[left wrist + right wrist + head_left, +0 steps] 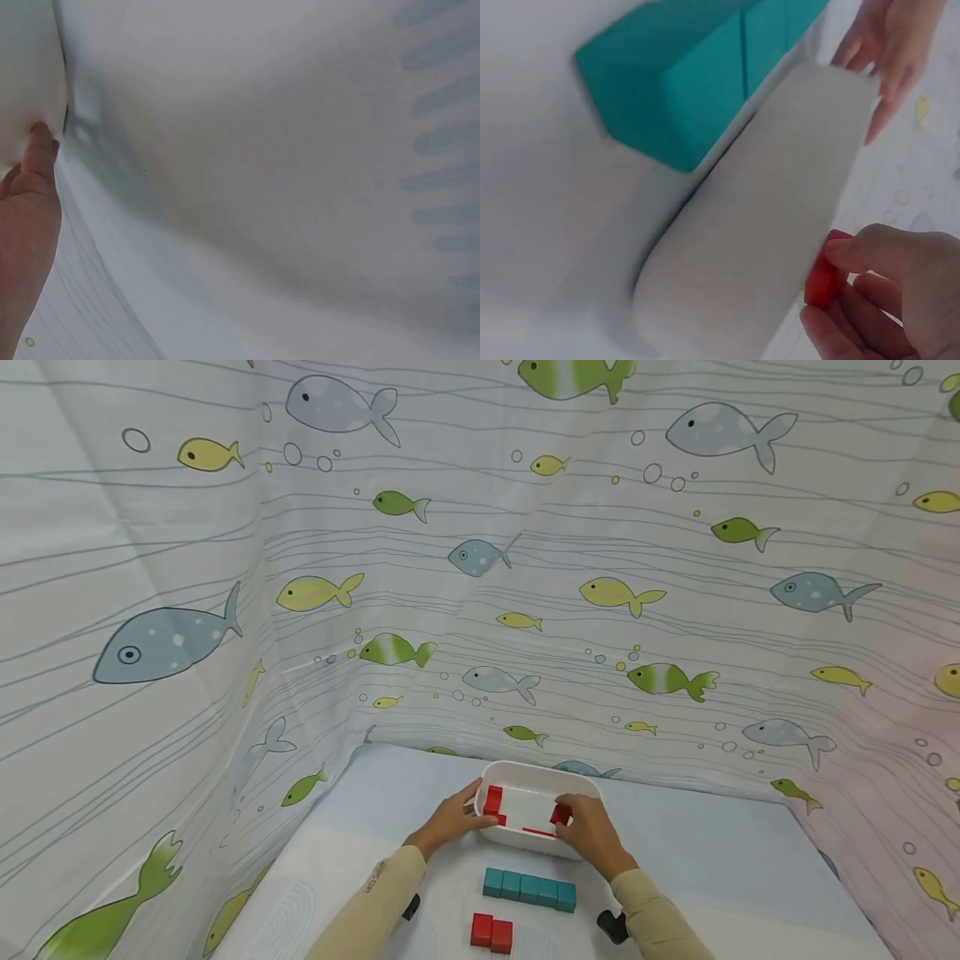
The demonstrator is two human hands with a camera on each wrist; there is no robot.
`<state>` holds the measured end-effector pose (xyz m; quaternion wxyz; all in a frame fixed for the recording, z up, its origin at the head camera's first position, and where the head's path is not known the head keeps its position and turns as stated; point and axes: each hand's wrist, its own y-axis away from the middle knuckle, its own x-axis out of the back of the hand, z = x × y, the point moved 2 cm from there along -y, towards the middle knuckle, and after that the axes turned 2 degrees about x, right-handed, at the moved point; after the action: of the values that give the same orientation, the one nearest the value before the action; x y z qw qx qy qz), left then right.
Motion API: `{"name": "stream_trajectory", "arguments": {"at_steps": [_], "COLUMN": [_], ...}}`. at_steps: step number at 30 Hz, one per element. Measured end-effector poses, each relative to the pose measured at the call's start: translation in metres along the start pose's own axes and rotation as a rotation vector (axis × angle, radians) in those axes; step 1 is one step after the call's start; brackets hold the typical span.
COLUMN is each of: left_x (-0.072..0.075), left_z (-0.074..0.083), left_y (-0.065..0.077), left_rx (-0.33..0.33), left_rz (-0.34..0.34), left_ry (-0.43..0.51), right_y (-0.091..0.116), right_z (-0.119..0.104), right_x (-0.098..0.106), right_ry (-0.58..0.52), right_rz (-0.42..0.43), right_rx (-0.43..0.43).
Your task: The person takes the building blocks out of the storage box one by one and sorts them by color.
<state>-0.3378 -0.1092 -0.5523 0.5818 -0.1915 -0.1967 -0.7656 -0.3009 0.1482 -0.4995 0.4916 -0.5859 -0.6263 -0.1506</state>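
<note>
My right hand (588, 831) pinches a red block (825, 277) between thumb and fingers, over the right end of a white plastic tub (536, 774). At the tub's left end, my left hand (453, 818) grips the rim, thumb over the edge and fingers along the outside. In the left wrist view, the fingers (39, 154) of that hand press against the pale tub wall. Inside the tub at left lies a red block (492, 799), with more red beside my thumb. A thin red strip (540, 832) shows above the front wall, its lower part hidden.
A row of several teal blocks (529, 890) lies in front of the tub. Nearer still, two red blocks (491, 933) sit side by side on the pale table cover (337, 860). Fish-printed curtains (480, 610) enclose the table at the back and sides.
</note>
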Motion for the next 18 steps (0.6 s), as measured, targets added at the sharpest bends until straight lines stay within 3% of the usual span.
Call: {"name": "stream_trajectory", "arguments": {"at_steps": [7,18], "left_x": [0.0,-0.001], "left_z": [0.004,-0.001], "left_y": [0.003,0.001], "left_rx": [0.001,-0.015], "left_rz": [0.004,0.002], "left_ry": [0.003,-0.017], "right_y": [0.026,0.074], "right_z": [-0.026,-0.057], "right_x": [0.009,-0.002], "right_ry": [-0.055,-0.195], "right_rz": [-0.058,-0.307], "right_rx": [0.102,0.141]}}
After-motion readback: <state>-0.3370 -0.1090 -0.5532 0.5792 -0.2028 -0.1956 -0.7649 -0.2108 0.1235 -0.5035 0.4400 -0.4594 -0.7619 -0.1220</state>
